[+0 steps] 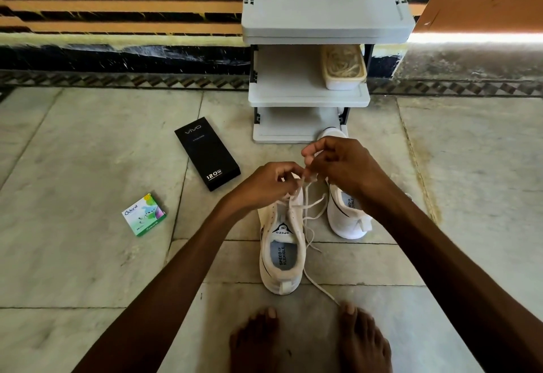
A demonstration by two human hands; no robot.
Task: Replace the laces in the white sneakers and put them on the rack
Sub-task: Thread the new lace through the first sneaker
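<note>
Top-down over both arms. Near sneaker (282,255) straight below the hands, long axis from the bare feet (255,340) toward the rack (308,20), heel nearest, toe hidden under the left hand. Lace (321,287) out of the upper eyelets, loose down the right flank of that sneaker, free end on the floor at the toes of the right foot.

Left hand (266,183) low over the eyelet rows, fingers curled, pinching lace close to the tongue. Right hand (338,167) slightly further toward the rack, fingertips closed on a strand of the same lace. Hands almost touching. Both forearms reaching forward, the right one across the 2nd sneaker (349,225).

2nd sneaker just beside the 1st, on its right, same heading, toe at the foot of the rack. Laced or not: cannot tell, vamp covered.

Judged: threading under way on sneaker 1 of 2, neither on the rack yet. Next pull probably up and rackward along the shoe's axis. Left hand nearer the eyelets, so better placed to feed; right hand better placed to draw.

Rack dead ahead, 3 grey tiers, tub of pale cord (342,67) on the middle shelf. Well off to the left on the floor: black carton (207,156), small green-and-white box (144,214).
</note>
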